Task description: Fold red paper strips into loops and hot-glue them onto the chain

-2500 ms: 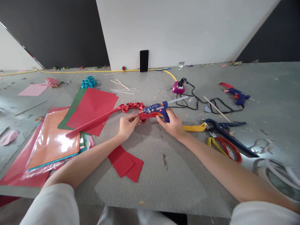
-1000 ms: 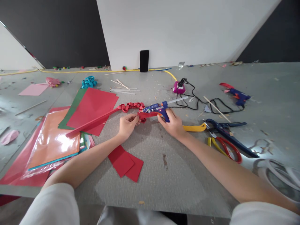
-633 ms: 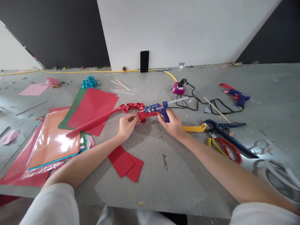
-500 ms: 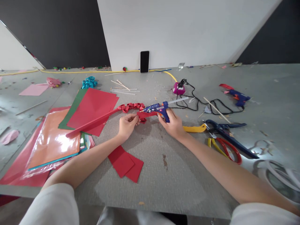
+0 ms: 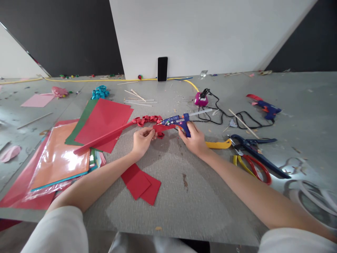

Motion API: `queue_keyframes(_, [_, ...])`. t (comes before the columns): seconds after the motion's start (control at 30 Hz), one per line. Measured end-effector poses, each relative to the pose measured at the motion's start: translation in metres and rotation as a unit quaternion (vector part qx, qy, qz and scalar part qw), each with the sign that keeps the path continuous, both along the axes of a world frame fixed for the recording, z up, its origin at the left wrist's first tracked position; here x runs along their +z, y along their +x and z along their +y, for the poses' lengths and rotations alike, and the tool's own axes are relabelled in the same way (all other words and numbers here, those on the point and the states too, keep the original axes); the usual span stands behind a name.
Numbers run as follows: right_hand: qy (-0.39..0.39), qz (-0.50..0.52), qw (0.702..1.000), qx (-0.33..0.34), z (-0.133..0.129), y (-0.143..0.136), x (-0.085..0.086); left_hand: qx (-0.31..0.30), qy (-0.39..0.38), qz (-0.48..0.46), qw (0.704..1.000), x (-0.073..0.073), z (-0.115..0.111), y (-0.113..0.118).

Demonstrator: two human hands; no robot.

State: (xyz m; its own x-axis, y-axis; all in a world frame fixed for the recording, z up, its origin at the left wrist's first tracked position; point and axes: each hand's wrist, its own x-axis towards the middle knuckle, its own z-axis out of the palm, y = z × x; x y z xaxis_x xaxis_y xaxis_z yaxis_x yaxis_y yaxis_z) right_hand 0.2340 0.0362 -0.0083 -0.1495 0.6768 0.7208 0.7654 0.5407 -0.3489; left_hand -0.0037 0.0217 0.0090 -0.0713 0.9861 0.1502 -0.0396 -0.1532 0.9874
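Note:
My left hand (image 5: 142, 141) pinches the left end of a short red paper strip (image 5: 166, 128). My right hand (image 5: 194, 140) is wrapped round the handle of a blue glue gun (image 5: 179, 121), whose nozzle points left, close to the strip's left end. A clear glue stick (image 5: 201, 112) juts from the back of the gun. Just behind my left hand lies a folded red paper chain (image 5: 147, 120), beside a long red paper strip (image 5: 105, 138). Two red paper rectangles (image 5: 137, 182) lie on the table nearer to me.
Red sheets (image 5: 101, 123), a green sheet (image 5: 79, 131) and a plastic-wrapped orange pack (image 5: 63, 154) are at left. A phone (image 5: 162, 69) leans on the wall. To the right are a second glue gun (image 5: 268, 108), black cables, dark-handled cutters (image 5: 259, 156) and red-handled scissors (image 5: 263, 172).
The glue gun has tipped very slightly and its nozzle sits a touch further right. Both hands have hardly moved.

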Motion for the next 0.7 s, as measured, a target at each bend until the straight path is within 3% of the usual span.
queue_keyframes(0.7, [0.0,0.0,1.0,-0.006,0.0024,0.0021,-0.0007,0.027,0.007,-0.019,0.999,-0.0049,0.0017,0.0004])
